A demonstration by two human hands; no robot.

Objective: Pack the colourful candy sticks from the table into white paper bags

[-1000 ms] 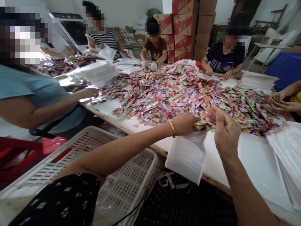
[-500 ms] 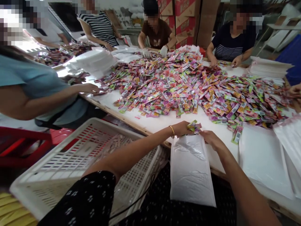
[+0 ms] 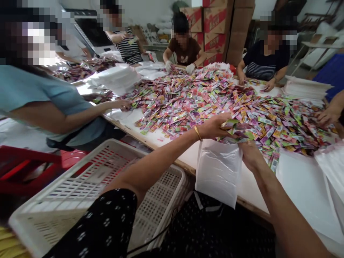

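Observation:
My left hand (image 3: 217, 126) is closed around several small, colourful sachets (image 3: 231, 124) at the near edge of the pile. A white padded envelope (image 3: 218, 168) hangs below, its top edge just under these fingers. At the envelope's upper right corner, my right hand (image 3: 249, 153) is closed, with more sachets fanned out between the two hands. My right fingertips are partly hidden, so whether they also grip sachets is unclear. Beyond my hands spreads a large heap of sachets (image 3: 185, 104) in pink, green, purple and orange.
A white perforated crate (image 3: 99, 172) stands left, below the table edge. More white envelopes (image 3: 303, 193) lie at my right, with another stack (image 3: 306, 87) farther back. Several co-workers sit around the table, one in a blue top (image 3: 51, 93) close on my left. Cartons (image 3: 215, 19) rise behind.
Both hands have moved forward and up toward the heap, carrying the sachets and the envelope along. The sachets between the hands are now more fanned out. The co-worker at left has reached farther in.

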